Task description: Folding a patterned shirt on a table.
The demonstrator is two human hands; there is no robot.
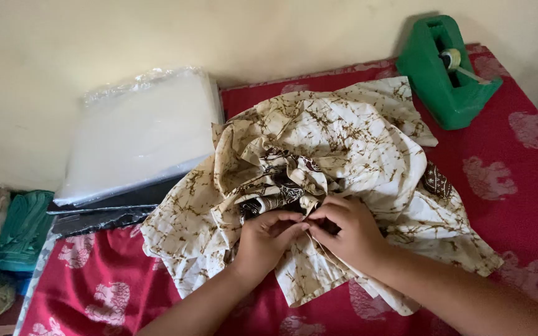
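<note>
We are pinching both hands together at the middle of a crumpled cream batik garment [344,143], which is lying on the red patterned mat [518,186] in the centre of our view. Our left hand [268,239] and right hand [350,233] are meeting fingertip to fingertip, each clamped on a small fold of the cloth where the darker brown printed lining is showing. We judge that the loose heap could be slipping or bunching further while we are working such a small spot, since most of the cloth is lying slack around our hands, and a tug could be dragging it toward the mat's near edge. At ten o'clock a stack of clear plastic bags [141,134] is resting on dark flat sheets; we cannot tell whether anything is inside them. At two o'clock a green tape dispenser [446,71] is holding a roll with its tape end sticking out. At nine o'clock folded teal cloth [23,230] is lying off the mat.
</note>
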